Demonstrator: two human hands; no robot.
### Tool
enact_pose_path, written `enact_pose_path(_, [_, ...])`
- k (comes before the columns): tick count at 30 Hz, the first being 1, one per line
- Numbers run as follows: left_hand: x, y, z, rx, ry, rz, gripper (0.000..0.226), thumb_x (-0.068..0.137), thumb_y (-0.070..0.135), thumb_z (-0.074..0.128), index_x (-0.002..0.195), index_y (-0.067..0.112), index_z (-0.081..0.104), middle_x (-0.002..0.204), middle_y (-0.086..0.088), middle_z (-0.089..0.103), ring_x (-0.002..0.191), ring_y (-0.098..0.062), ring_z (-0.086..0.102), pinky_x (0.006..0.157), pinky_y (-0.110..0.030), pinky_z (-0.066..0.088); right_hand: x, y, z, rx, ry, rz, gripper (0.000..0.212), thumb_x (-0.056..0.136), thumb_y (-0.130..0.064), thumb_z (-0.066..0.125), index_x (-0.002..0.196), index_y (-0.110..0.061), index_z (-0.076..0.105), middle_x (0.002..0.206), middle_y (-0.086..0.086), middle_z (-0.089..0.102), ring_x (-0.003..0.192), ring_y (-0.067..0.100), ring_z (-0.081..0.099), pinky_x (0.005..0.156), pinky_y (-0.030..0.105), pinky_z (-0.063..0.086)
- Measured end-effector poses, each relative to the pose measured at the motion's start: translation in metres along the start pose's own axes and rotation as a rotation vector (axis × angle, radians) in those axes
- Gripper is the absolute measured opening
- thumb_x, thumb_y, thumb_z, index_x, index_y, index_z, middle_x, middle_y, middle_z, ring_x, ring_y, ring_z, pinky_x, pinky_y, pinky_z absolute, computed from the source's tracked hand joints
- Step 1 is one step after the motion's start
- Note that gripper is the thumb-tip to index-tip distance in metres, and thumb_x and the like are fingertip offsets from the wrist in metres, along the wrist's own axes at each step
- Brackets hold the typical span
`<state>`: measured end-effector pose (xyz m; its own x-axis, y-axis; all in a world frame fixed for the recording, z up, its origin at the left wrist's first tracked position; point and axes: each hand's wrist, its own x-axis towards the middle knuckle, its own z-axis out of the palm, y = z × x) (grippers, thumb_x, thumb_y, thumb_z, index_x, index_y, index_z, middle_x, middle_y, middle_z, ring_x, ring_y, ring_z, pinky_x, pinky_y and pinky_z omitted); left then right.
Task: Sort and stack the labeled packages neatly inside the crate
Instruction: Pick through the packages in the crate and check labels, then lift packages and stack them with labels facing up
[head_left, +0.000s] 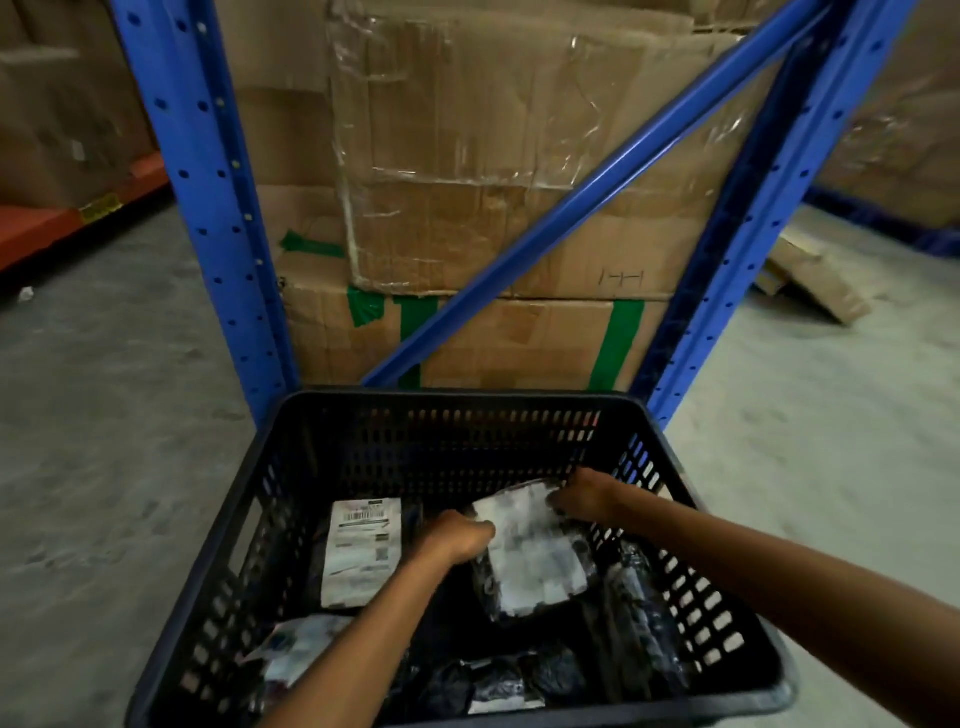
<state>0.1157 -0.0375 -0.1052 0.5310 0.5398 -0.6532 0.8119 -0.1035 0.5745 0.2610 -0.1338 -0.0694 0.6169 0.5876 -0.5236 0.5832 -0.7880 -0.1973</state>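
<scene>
A dark package (530, 556) with a blurred white label lies tilted in the right half of the black slatted crate (457, 400), held at both ends. The left hand (457, 535) grips its left edge, fingers curled under and knuckles up, the forearm running in from the lower middle. The right hand (584, 496) pinches the package's far right corner near the crate's back wall, its forearm crossing over the right rim.

Four other packages show inside the crate. One with a clear barcode label (362, 551) lies flat at the left, just beside the left hand. One with a crumpled white label (296, 649) sits in the near left corner, partly under the left forearm. A dark one with a small label strip (498, 683) lies against the near wall. A dark wrapped one (641, 618) leans along the right wall.

The crate stands on a concrete floor (104, 415) in front of a blue steel rack (208, 208) holding two stacked cardboard cartons (493, 156).
</scene>
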Motion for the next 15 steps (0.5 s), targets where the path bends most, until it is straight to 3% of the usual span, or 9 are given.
enact_pose_path(1, [0.002,-0.002,0.005,-0.068,-0.047,-0.027,0.034,0.097,0.035,0.046,0.112,0.007,0.058,0.096,-0.010,0.055,0.084,-0.023,0.056,0.083,-0.033,0.043,0.002,0.005,0.009,0.089,-0.025,0.037,0.030,0.099,-0.020,0.049,0.113,0.001,0.064,0.112,0.017,0.056,0.097,0.023,0.053,0.098,0.039,0.046])
enact_pose_path(2, [0.004,-0.003,0.010,-0.161,-0.085,-0.065,0.049,0.099,0.036,0.046,0.140,0.010,0.046,0.127,-0.017,0.056,0.110,-0.033,0.058,0.095,-0.039,0.044,0.006,0.008,0.017,0.158,-0.057,0.062,0.030,0.100,-0.020,0.048,0.117,0.001,0.061,0.116,0.019,0.057,0.098,0.023,0.053,0.096,0.037,0.046])
enact_pose_path(3, [0.004,-0.002,0.014,-0.237,-0.117,-0.098,0.060,0.100,0.037,0.046,0.152,0.012,0.032,0.151,-0.019,0.042,0.131,-0.040,0.048,0.105,-0.046,0.042,0.008,0.009,0.023,0.221,-0.094,0.073,0.033,0.102,-0.018,0.045,0.126,0.002,0.058,0.125,0.021,0.057,0.103,0.024,0.054,0.095,0.035,0.042])
enact_pose_path(4, [0.004,-0.001,0.018,-0.303,-0.161,-0.124,0.065,0.100,0.037,0.047,0.156,0.013,0.025,0.161,-0.017,0.029,0.141,-0.043,0.038,0.110,-0.050,0.039,0.011,0.010,0.027,0.287,-0.119,0.073,0.033,0.103,-0.015,0.042,0.127,0.003,0.057,0.129,0.022,0.058,0.107,0.028,0.057,0.094,0.033,0.041])
enact_pose_path(6, [0.008,0.000,0.021,-0.441,-0.207,-0.169,0.068,0.099,0.038,0.050,0.157,0.014,0.023,0.164,-0.016,0.020,0.146,-0.044,0.030,0.112,-0.055,0.038,0.015,0.008,0.024,0.517,-0.102,0.146,0.021,0.100,-0.012,0.047,0.100,0.002,0.062,0.095,0.020,0.063,0.078,0.029,0.061,0.068,0.032,0.047])
enact_pose_path(8, [0.015,-0.001,0.017,-0.544,-0.234,-0.221,0.072,0.095,0.044,0.053,0.155,0.014,0.027,0.162,-0.022,0.022,0.143,-0.046,0.034,0.109,-0.057,0.041,0.019,0.008,0.023,0.543,-0.012,0.162,0.012,0.097,-0.015,0.053,0.092,-0.003,0.055,0.071,0.009,0.052,0.057,0.020,0.050,0.050,0.029,0.042])
enact_pose_path(11, [0.021,-0.007,-0.001,-0.609,-0.199,-0.262,0.083,0.090,0.060,0.047,0.154,0.010,0.031,0.155,-0.030,0.032,0.135,-0.049,0.044,0.101,-0.057,0.049,0.014,0.001,0.016,0.664,-0.081,0.180,0.017,0.097,-0.022,0.055,0.103,-0.008,0.052,0.078,0.007,0.051,0.060,0.020,0.048,0.051,0.031,0.042])
enact_pose_path(13, [0.016,-0.010,-0.018,-0.624,-0.126,-0.242,0.086,0.091,0.067,0.038,0.154,0.008,0.030,0.155,-0.030,0.032,0.136,-0.049,0.043,0.103,-0.057,0.047,0.008,-0.008,0.012,0.812,-0.077,0.171,0.021,0.099,-0.029,0.052,0.109,-0.011,0.051,0.096,0.009,0.057,0.069,0.020,0.052,0.059,0.030,0.045])
enact_pose_path(15, [0.004,-0.012,-0.038,-0.683,-0.069,-0.221,0.088,0.092,0.070,0.032,0.156,0.009,0.028,0.156,-0.030,0.032,0.138,-0.050,0.039,0.105,-0.059,0.043,0.006,-0.015,0.009,0.964,-0.035,0.131,0.043,0.098,-0.041,0.050,0.121,-0.006,0.056,0.113,0.011,0.063,0.084,0.025,0.060,0.074,0.034,0.051])
